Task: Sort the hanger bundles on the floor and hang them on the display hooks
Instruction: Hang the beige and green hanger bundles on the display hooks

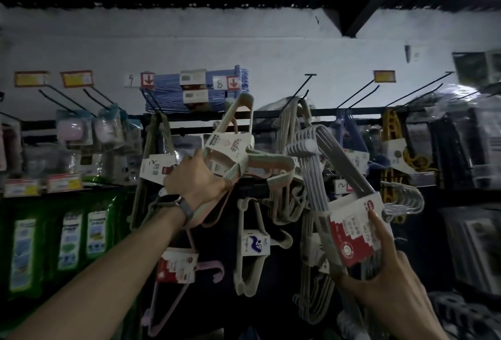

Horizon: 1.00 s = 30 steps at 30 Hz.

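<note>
- The left hand, raised, grips a beige hanger bundle just below its white paper sleeve; the bundle's top reaches up near the blue hanger bundles.
- The right hand, lower, grasps a grey hanger bundle by its red-and-white label, with the hanger hooks pointing right.
- The display hooks jut out from the white wall. Pale hangers crowd the base of one, while its outer length is bare.
- Yellow hangers hang to the right.
- More bundles, one of them pink, hang close together below, between the two arms.

Matt plastic hanger bundles with glossy paper labels.
</note>
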Available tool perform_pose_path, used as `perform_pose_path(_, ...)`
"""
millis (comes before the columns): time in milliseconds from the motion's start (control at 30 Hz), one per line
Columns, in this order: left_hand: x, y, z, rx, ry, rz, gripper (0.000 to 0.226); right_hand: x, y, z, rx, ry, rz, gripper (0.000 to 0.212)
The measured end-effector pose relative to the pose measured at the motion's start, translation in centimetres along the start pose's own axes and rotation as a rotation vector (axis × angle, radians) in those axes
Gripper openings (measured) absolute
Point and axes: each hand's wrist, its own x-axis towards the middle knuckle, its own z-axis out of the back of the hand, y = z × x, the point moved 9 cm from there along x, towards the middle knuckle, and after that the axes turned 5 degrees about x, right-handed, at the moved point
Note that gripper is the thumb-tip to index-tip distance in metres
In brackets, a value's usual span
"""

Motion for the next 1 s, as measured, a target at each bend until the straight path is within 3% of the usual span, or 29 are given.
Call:
perform_pose_path(400,-0.7,1.4,-0.3,-0.08,-0.152,-0.005,0.089,0.6,-0.5,-1.2,-0.029,-0.045,0.008,0.131)
perform_pose_path(567,-1.2,1.6,-1.1,-0.086,-0.192,-0.004,0.113,0.8,-0.4,-1.4,-0.044,-0.052,0.025,0.131)
perform_pose_path(700,-1.1,1.8,-2.0,-0.132,-0.216,0.031,0.111,0.5,-0.9,-1.3,-0.045,-0.05,0.006,0.132)
perform_pose_path(867,0.5,2.1,-5.4,-0.157,-0.15,0.067,0.106,0.3,-1.1,-0.9,-0.052,-0.048,0.007,0.133)
perform_pose_path(1000,2.1,1.8,-9.2,-0.143,-0.092,0.083,0.122,0.3,-1.1,-0.7,-0.049,-0.043,0.014,0.134)
